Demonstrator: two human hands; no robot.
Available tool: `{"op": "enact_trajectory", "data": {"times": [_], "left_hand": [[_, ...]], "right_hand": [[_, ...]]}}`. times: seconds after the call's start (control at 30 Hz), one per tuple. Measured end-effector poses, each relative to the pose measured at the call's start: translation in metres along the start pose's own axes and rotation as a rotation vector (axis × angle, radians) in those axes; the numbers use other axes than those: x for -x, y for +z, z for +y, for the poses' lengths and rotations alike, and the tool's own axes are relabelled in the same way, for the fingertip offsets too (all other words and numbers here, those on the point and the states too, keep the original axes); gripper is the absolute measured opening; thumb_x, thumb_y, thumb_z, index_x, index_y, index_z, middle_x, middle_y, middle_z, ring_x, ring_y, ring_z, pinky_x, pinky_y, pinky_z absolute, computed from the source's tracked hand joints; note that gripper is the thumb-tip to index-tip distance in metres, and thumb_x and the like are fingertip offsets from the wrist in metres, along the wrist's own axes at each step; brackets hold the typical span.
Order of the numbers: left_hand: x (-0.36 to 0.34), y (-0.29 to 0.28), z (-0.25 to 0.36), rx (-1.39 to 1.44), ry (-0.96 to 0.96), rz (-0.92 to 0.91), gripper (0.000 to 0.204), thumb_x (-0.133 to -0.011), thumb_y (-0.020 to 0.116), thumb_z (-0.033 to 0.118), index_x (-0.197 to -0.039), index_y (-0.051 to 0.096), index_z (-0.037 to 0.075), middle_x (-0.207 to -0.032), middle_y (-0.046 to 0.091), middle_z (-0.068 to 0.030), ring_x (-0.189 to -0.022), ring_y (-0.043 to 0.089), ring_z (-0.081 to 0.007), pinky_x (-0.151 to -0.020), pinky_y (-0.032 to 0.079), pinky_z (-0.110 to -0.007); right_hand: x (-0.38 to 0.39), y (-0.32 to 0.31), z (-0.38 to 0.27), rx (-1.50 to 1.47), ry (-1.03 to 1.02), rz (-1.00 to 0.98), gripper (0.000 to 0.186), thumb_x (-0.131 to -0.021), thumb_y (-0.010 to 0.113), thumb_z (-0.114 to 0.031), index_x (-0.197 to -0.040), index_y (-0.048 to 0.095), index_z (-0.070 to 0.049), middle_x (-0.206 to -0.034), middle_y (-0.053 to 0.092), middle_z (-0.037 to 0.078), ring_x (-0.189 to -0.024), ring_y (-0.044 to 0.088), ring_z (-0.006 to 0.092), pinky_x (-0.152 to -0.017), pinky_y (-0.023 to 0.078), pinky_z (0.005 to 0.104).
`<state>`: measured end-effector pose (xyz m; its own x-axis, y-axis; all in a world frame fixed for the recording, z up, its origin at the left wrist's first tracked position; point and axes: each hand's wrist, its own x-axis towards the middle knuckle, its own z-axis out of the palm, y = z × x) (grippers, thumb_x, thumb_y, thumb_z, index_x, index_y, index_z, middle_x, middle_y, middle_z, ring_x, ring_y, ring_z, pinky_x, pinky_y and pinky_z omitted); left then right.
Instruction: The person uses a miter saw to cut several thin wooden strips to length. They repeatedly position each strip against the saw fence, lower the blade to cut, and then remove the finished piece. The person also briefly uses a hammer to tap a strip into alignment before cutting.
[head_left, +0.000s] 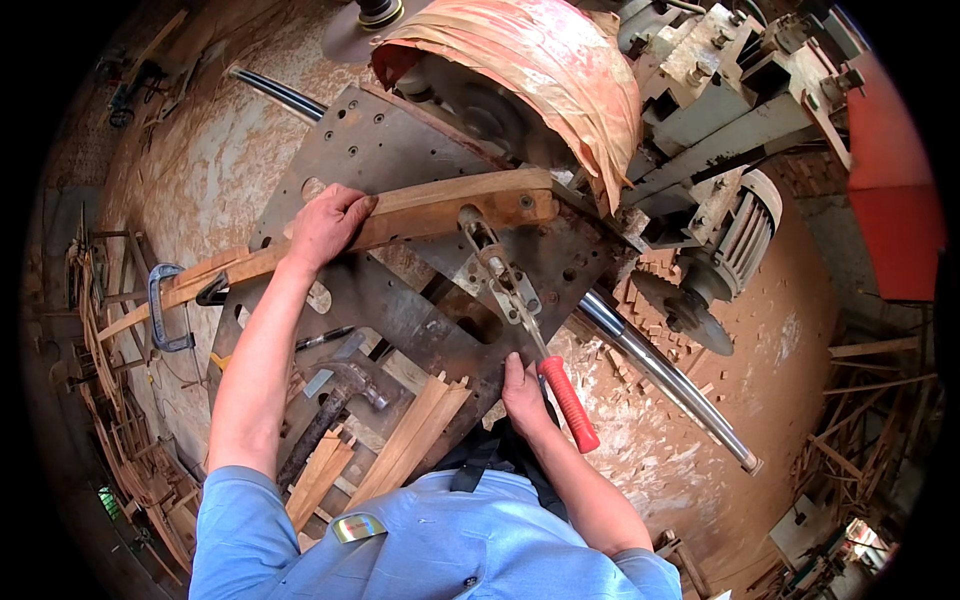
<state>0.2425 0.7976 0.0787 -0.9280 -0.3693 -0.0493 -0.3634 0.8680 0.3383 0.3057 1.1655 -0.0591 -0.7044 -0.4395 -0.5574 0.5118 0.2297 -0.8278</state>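
My left hand (328, 228) is closed over a long wooden piece (430, 215), pressing it on the drilled steel table (400, 310). A toggle clamp (497, 262) bears on the wood near its right end, and its lever ends in a red handle (568, 403). My right hand (527, 393) is curled round the near edge of the steel table, just left of the red handle; its fingertips are partly hidden under the edge. A blue C-clamp (165, 310) sits at the wood's far left end.
A cloth-covered guard (530, 70) hangs over a dark cutter beyond the wood. A bare circular saw blade (690, 312) with its motor (745, 235) stands at right. Steel rails (670, 375) run beneath the table. A hammer (345, 385) and cut wood pieces (415, 430) lie near me.
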Motion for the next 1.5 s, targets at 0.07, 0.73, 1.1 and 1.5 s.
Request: {"op": "enact_trajectory", "data": {"times": [0.07,0.73,1.1,1.5], "left_hand": [[0.000,0.000,0.000,0.000,-0.008,-0.004,0.034,-0.096,0.058,0.040,-0.102,0.069,0.009,-0.095,0.064,-0.0102,-0.093,0.063,-0.0292,-0.078,0.049,-0.037],[-0.002,0.004,-0.008,-0.049,-0.003,0.021,0.035,-0.095,0.054,0.044,-0.103,0.070,0.013,-0.096,0.065,-0.0076,-0.097,0.063,-0.0297,-0.079,0.050,-0.039],[-0.003,0.004,-0.011,-0.015,-0.017,0.015,0.035,-0.095,0.055,0.044,-0.102,0.070,0.013,-0.096,0.066,-0.0061,-0.097,0.064,-0.0275,-0.079,0.049,-0.038],[-0.005,0.005,-0.011,-0.018,-0.005,0.021,0.034,-0.095,0.055,0.042,-0.102,0.071,0.013,-0.094,0.065,-0.0082,-0.094,0.063,-0.0293,-0.077,0.050,-0.039]], "right_hand": [[0.001,-0.003,-0.008,-0.029,0.001,-0.039,0.065,-0.103,0.039,-0.048,-0.141,0.037,0.004,-0.139,0.046,0.016,-0.129,0.041,0.0263,-0.112,0.029,0.0358],[-0.006,0.010,0.010,-0.203,-0.061,0.122,0.051,-0.100,0.054,-0.043,-0.127,0.056,0.000,-0.121,0.061,0.016,-0.115,0.057,0.0236,-0.099,0.043,0.0354],[-0.005,0.011,-0.005,-0.185,-0.072,0.121,0.042,-0.100,0.056,-0.041,-0.113,0.059,-0.001,-0.106,0.060,0.010,-0.103,0.055,0.0187,-0.093,0.044,0.0344],[0.001,0.008,-0.024,-0.190,-0.084,0.123,0.044,-0.099,0.055,-0.045,-0.104,0.058,-0.002,-0.098,0.057,0.005,-0.094,0.052,0.0160,-0.085,0.045,0.0330]]}}
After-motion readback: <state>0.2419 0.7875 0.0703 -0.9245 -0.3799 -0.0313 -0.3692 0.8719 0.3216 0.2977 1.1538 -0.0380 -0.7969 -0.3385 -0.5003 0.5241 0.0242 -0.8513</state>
